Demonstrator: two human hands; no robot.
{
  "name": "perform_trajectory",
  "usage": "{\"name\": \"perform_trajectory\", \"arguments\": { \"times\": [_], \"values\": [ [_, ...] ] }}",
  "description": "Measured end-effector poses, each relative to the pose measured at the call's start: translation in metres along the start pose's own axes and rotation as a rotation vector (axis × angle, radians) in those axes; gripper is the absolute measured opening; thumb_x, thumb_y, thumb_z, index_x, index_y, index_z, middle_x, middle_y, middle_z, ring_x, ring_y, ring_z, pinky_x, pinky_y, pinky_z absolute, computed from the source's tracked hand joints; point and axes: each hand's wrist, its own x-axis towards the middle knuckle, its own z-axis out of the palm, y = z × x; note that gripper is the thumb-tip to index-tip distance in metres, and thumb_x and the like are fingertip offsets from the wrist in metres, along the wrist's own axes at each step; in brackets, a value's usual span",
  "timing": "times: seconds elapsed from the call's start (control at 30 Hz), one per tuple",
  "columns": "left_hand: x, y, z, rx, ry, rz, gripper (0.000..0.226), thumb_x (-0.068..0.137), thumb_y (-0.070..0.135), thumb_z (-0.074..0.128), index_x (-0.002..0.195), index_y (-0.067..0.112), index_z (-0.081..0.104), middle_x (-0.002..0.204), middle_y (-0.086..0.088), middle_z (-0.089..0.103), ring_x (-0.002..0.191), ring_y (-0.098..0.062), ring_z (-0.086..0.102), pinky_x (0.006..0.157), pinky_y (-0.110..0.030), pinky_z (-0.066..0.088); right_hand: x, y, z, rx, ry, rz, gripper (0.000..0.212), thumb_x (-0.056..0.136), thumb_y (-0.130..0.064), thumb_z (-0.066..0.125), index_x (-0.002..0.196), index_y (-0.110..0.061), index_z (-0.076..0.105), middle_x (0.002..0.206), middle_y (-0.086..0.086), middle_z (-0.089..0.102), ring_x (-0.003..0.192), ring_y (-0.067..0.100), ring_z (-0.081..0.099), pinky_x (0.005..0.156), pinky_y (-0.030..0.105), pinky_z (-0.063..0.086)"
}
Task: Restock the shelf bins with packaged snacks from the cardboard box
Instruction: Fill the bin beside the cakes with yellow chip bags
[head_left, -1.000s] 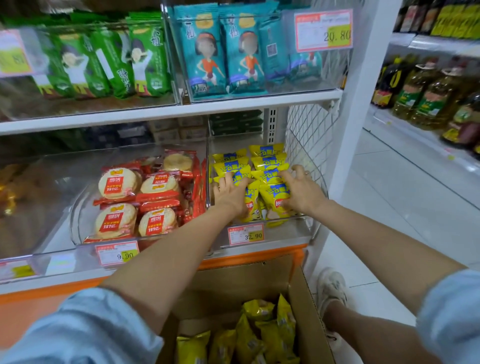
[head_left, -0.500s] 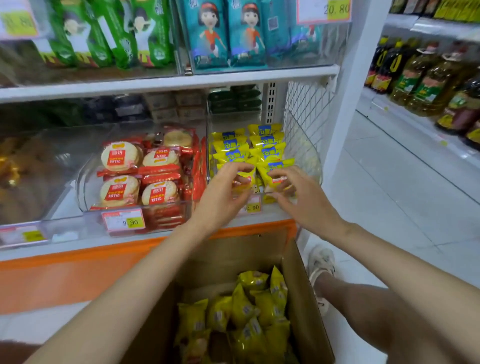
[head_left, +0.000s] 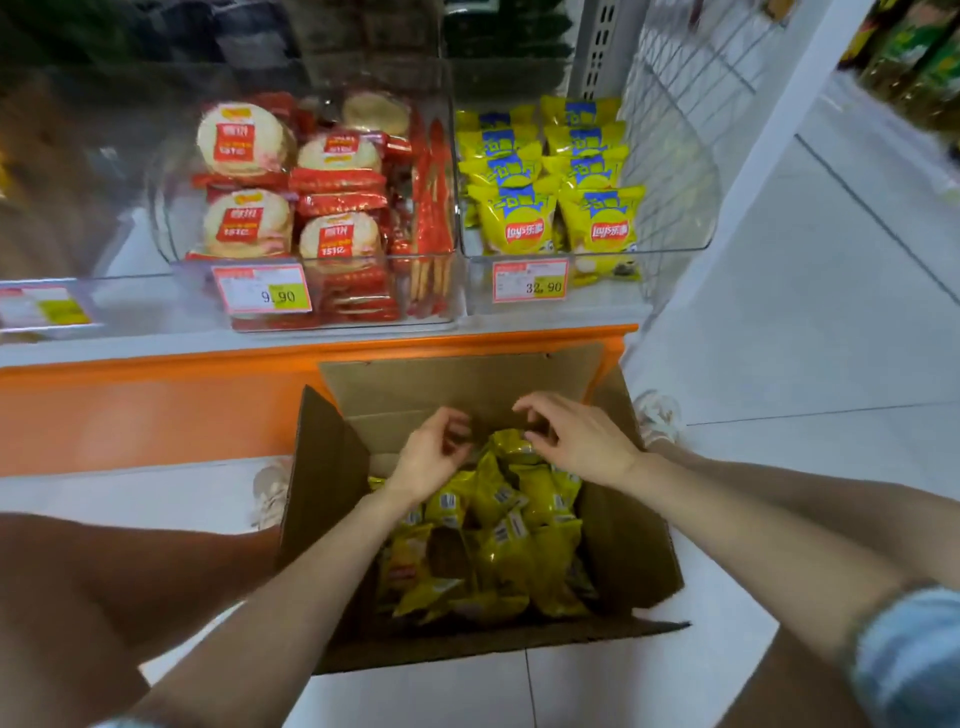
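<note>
Bin A, 11 o'clock: clear rigid plastic bin with a rounded wall (head_left: 176, 249). It holds round pale rice crackers in glossy red wrappers (head_left: 244, 140), some flat, some on edge. A red and yellow paper price tag (head_left: 262, 288) is on its front wall

Below it, a smooth orange shelf base (head_left: 156, 410) runs from 9 o'clock to the centre

Brown corrugated cardboard box (head_left: 623, 545), 6 o'clock, on the floor against the orange base. Left and far flaps stand up, the near flap lies flat on the tiles. The mouth is open, with free room above the contents

Left hand (head_left: 431, 460) is over the box's far half. Its fingers are loosely curled, thumb apart from them, nothing between. The crinkled yellow foil snack bags (head_left: 509, 551) are heaped loose below and to the right of it, at 4 o'clock from the palm

Right hand (head_left: 582, 441) has arched, spread fingers and a raised index finger. The thumb tip is right at the crest of the topmost bag, but blur hides whether they touch

Bin B, 1 o'clock: second clear plastic bin (head_left: 608, 296), wall to wall with bin A. In it are matching yellow bags with blue bands (head_left: 519, 218), upright in two rows

White wire mesh panel (head_left: 675, 104) is at 2 o'clock, glossy white floor tiles (head_left: 805, 364) at 3 o'clock
</note>
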Motion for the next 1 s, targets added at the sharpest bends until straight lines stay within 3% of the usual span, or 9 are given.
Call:
{"name": "perform_trajectory", "arguments": {
  "times": [0.13, 0.23, 0.33, 0.43, 0.53, 0.63, 0.77, 1.0],
  "values": [
    [-0.008, -0.059, 0.027, 0.043, -0.130, -0.199, 0.027, 0.087, 0.004, 0.058, 0.113, 0.004, 0.053, 0.103, -0.013, 0.061, 0.097, -0.026, 0.059, 0.088, -0.033, 0.044, 0.005, 0.005, 0.054, -0.049, -0.260, 0.077, 0.048, 0.094, -0.036, 0.051, 0.139, -0.027, 0.036, 0.142, 0.000, 0.042, 0.116, 0.023, 0.054, 0.091, 0.036, 0.043],
    [-0.023, -0.087, 0.047, 0.024, -0.262, -0.291, 0.030, 0.090, 0.007, 0.057, 0.118, -0.001, 0.050, 0.113, -0.018, 0.060, 0.106, -0.025, 0.057, 0.086, -0.026, 0.042, -0.001, 0.010, 0.094, -0.047, -0.440, 0.120, 0.057, 0.092, -0.042, 0.052, 0.143, -0.027, 0.033, 0.149, 0.001, 0.034, 0.130, 0.023, 0.042, 0.100, 0.035, 0.039],
    [-0.036, -0.101, 0.059, 0.049, -0.424, -0.288, 0.043, 0.088, 0.009, 0.061, 0.127, -0.002, 0.047, 0.127, -0.016, 0.055, 0.120, -0.026, 0.051, 0.094, -0.026, 0.040, -0.014, 0.015, 0.122, -0.026, -0.588, 0.092, 0.059, 0.093, -0.038, 0.054, 0.145, -0.023, 0.031, 0.149, 0.006, 0.034, 0.131, 0.024, 0.039, 0.100, 0.032, 0.037],
    [-0.047, -0.116, 0.064, 0.196, -0.557, -0.318, 0.056, 0.084, 0.022, 0.067, 0.132, 0.004, 0.042, 0.134, -0.012, 0.049, 0.122, -0.024, 0.048, 0.096, -0.026, 0.038, -0.026, 0.022, 0.136, -0.025, -0.651, 0.070, 0.056, 0.091, -0.037, 0.057, 0.142, -0.023, 0.036, 0.141, 0.010, 0.042, 0.127, 0.024, 0.042, 0.096, 0.029, 0.037],
    [-0.057, -0.130, 0.066, 0.357, -0.675, -0.361, 0.070, 0.083, 0.031, 0.069, 0.140, 0.012, 0.033, 0.144, -0.011, 0.038, 0.130, -0.025, 0.040, 0.104, -0.031, 0.037, -0.039, 0.034, 0.147, -0.064, -0.730, 0.049, 0.057, 0.090, -0.038, 0.059, 0.143, -0.027, 0.037, 0.147, 0.009, 0.032, 0.133, 0.027, 0.034, 0.103, 0.029, 0.032],
    [-0.068, -0.138, 0.066, 0.523, -0.754, -0.354, 0.081, 0.084, 0.034, 0.067, 0.146, 0.015, 0.020, 0.151, -0.014, 0.023, 0.137, -0.032, 0.027, 0.110, -0.037, 0.029, -0.048, 0.044, 0.155, -0.051, -0.844, 0.129, 0.058, 0.087, -0.038, 0.063, 0.140, -0.033, 0.040, 0.144, 0.008, 0.032, 0.128, 0.028, 0.040, 0.100, 0.031, 0.038],
    [-0.075, -0.145, 0.069, 0.535, -0.706, -0.369, 0.078, 0.088, 0.025, 0.062, 0.148, 0.017, 0.014, 0.152, -0.014, 0.022, 0.138, -0.031, 0.026, 0.110, -0.037, 0.028, -0.051, 0.044, 0.165, -0.008, -0.845, 0.231, 0.057, 0.085, -0.032, 0.067, 0.136, -0.030, 0.043, 0.136, 0.007, 0.041, 0.119, 0.027, 0.047, 0.095, 0.032, 0.042],
    [-0.058, -0.143, 0.060, 0.309, -0.443, -0.383, 0.046, 0.084, 0.015, 0.064, 0.127, 0.015, 0.050, 0.132, -0.007, 0.052, 0.120, -0.023, 0.050, 0.093, -0.028, 0.042, -0.046, 0.049, 0.162, 0.035, -0.708, 0.250, 0.031, 0.090, -0.007, 0.050, 0.118, -0.020, 0.050, 0.124, 0.012, 0.052, 0.105, 0.029, 0.053, 0.079, 0.033, 0.045]
  ]
}}
